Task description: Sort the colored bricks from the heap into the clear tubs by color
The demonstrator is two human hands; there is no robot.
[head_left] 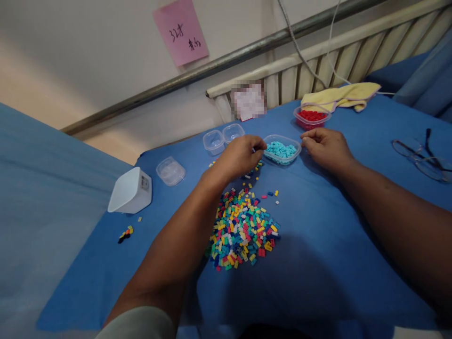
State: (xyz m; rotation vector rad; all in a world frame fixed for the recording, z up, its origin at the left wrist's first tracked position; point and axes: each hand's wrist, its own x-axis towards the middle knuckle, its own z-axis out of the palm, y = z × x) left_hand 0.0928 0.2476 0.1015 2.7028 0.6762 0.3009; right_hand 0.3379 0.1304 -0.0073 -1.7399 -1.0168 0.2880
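Centrally, the left hand (243, 153) has its fingers curled, tips at the left rim of a tub (281, 163) of turquoise bricks (281, 149); the right hand (328, 146), thumb and forefinger drawn together, lies at the opposite rim. Whether either pinches the plastic cannot be told. Light, even pressure from both sides would best keep the tub level; the left forearm is best held above the mixed pile (243, 226). Surface, left to right: brick cluster (126, 233), white bin (129, 190), clear tubs (213, 142), pile, turquoise bricks in their tub, red bricks (311, 116), yellow cloth (339, 96) and glasses (435, 162), all on a blue sheet (310, 212). Room, left to right: curtain (52, 226), pipe (141, 98), pink note (181, 33), radiator (273, 89), cable (291, 34).
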